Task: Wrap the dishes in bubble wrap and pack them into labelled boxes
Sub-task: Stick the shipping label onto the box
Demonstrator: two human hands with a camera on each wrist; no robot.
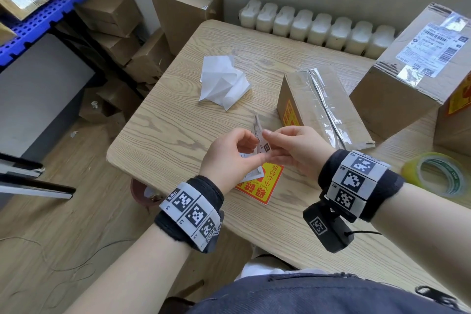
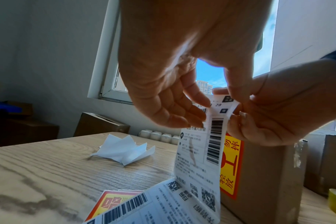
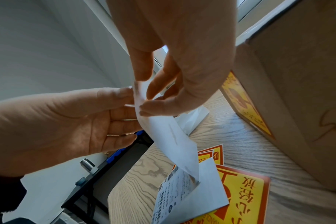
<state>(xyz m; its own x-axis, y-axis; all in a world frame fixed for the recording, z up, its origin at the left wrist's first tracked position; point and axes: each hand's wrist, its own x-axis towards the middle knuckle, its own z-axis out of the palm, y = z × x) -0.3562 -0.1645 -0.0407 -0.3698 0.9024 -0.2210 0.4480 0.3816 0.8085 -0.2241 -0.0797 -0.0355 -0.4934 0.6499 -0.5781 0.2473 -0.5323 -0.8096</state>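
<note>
A: Light wood-grain table (image 1: 178, 120), rounded near-left corner, bare board out to the left edge.

B: Nearest the body?

A: Yellow-and-red fragile stickers (image 1: 265, 183), flat by the near edge, under the hands. Above them, shipping label (image 2: 201, 151) lifted off the table, upper strip upright, lower part bending forward over the stickers.

B: Hands?

A: Left hand (image 1: 229, 158) on the label's top left, thumb and fingertips closed on the paper, other fingers loosely curled. Right hand (image 1: 295, 150) on the top right corner, thumb and forefinger pinched together on that edge. Peeled or merely held: cannot tell.

B: Off to the right?

A: Yellow tape roll (image 1: 441, 176), lying flat near the right edge, well apart from the hands.

B: Farther on?

A: Small taped carton (image 1: 321, 107) just beyond the right hand, closed, fragile sticker on its near side. Larger carton (image 1: 413, 69) behind it, label already on top, tilted. Crumpled white backing paper (image 1: 224, 81) mid-table, left of the small carton, open board all round it.

B: Past the far edge?

A: White radiator (image 1: 316, 28) along the wall, more cardboard boxes (image 1: 112, 13) stacked on the floor at left, blue plastic shelf (image 1: 40, 18) beside them. No dish or bubble wrap visible; box contents hidden.
</note>
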